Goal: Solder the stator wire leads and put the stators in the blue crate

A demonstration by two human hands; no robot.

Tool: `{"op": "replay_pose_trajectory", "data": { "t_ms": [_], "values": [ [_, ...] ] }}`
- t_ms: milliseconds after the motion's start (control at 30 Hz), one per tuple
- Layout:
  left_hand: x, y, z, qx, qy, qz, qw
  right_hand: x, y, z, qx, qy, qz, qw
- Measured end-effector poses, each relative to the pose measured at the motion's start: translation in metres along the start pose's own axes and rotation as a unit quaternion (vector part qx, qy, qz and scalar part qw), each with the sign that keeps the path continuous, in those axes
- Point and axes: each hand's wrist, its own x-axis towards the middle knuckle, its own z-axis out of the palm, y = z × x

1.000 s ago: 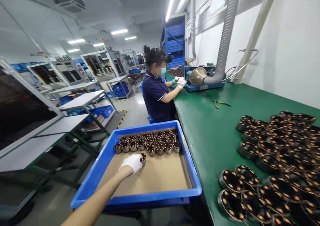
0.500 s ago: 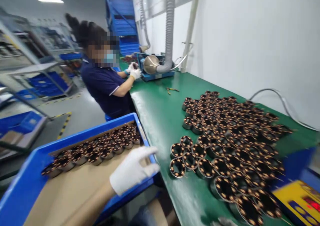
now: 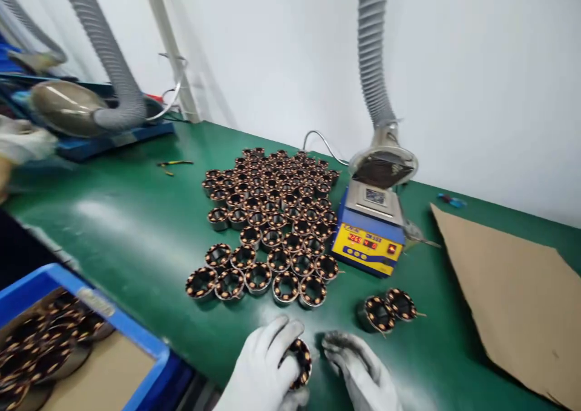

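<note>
My left hand (image 3: 267, 362), in a white glove, is wrapped round a ring-shaped motor stator (image 3: 303, 362) with copper windings along its rim, at the bottom middle of the head view. A small gap to the right of it, my right hand (image 3: 358, 368) is in a white glove with dark, soiled fingertips. Its fingers are loosely bent, and I see nothing in them. Beyond my right hand two stators (image 3: 379, 314) stand side by side on the green table (image 3: 149, 247). A large group of stators (image 3: 272, 205) stands ahead of my hands.
A blue solder pot (image 3: 370, 226) with a yellow front panel sits under an extraction hose (image 3: 374, 54). Cardboard (image 3: 503, 296) lies at right. A blue bin (image 3: 149, 344) with stators is at lower left. Pliers (image 3: 175, 163) lie farther back. A co-worker's gloved hand (image 3: 25, 141) shows at left.
The view has swung right, bringing in the solder pot and cardboard. My left hand, empty over the bin before, now grips a stator above the table. More of my right hand shows.
</note>
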Motion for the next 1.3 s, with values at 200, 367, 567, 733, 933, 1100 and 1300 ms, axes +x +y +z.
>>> {"op": "replay_pose_trajectory", "data": {
  "t_ms": [200,367,567,733,933,1100,1300],
  "values": [
    [0.046,0.011,0.015,-0.363,-0.169,-0.149,0.904,-0.011,0.0,0.011,0.144,-0.117,0.09,0.978],
    [0.054,0.014,0.02,-0.369,-0.149,-0.112,0.911,-0.007,0.011,0.0,0.264,-0.072,0.158,0.949],
    [0.079,0.017,0.018,-0.487,-0.128,-0.209,0.838,-0.01,0.013,-0.007,0.276,-0.137,0.133,0.942],
    [0.081,0.018,0.013,-0.557,-0.02,-0.409,0.722,-0.011,0.003,-0.006,0.288,-0.192,0.148,0.926],
    [0.065,-0.004,-0.007,-0.107,0.009,-0.126,0.986,-0.008,-0.001,-0.006,0.353,-0.175,0.158,0.905],
    [0.077,-0.005,0.004,0.088,-0.083,-0.04,0.992,-0.011,-0.006,-0.003,0.334,-0.183,0.174,0.908],
    [0.11,0.012,0.022,0.028,-0.13,0.021,0.991,-0.011,-0.007,-0.006,0.322,-0.186,0.165,0.914]
  ]
}}
